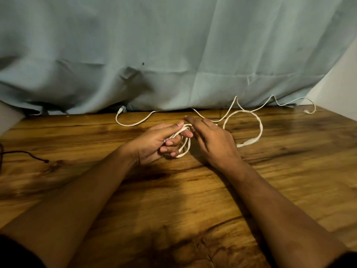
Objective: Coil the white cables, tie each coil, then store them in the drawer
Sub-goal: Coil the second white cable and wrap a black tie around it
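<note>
A pale curtain [173,45] is hung behind the wooden worktop [193,200]. The grip of the left hand [154,144] is clamped on a few coiled turns of the white cable [260,128], whose slack is looped along the far edge. The right hand [212,141] is held beside it, fingers straight.

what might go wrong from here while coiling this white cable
1. The coil hangs loosely off the left hand. With the right hand open and not gripping, loops may slip off.
2. The loose loop overlaps a thinner white cable, so pulling in slack may drag or tangle both.
</note>
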### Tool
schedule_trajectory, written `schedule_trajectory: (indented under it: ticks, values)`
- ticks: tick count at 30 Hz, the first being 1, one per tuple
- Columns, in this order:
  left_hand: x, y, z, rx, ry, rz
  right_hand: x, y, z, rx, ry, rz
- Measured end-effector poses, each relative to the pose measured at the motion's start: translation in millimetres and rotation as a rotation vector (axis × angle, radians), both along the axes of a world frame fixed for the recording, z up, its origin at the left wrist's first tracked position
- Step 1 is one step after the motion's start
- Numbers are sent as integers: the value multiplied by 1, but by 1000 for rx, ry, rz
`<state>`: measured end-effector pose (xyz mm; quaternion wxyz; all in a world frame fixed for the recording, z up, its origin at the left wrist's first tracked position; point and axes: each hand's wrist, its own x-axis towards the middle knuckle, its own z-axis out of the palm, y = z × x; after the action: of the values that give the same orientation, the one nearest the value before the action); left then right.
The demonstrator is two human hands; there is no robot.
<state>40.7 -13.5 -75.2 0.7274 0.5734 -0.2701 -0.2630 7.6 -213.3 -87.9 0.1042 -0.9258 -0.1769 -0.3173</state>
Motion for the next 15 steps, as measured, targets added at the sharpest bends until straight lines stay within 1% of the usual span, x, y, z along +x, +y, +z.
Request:
schedule_trajectory:
  ticks: [4, 8, 12, 15]
  values:
    - [0, 1, 3, -145, 119, 4, -1, 2, -1, -16, 73, -62]
    - [1, 3, 8, -270, 239, 53, -2, 8, -4, -118, 148, -109]
    - [9, 5, 12, -343, 246, 100, -3, 21, -5, -203, 118, -73]
    - [13, 6, 12, -382, 270, 211, -5, 24, -6, -289, 122, -10]
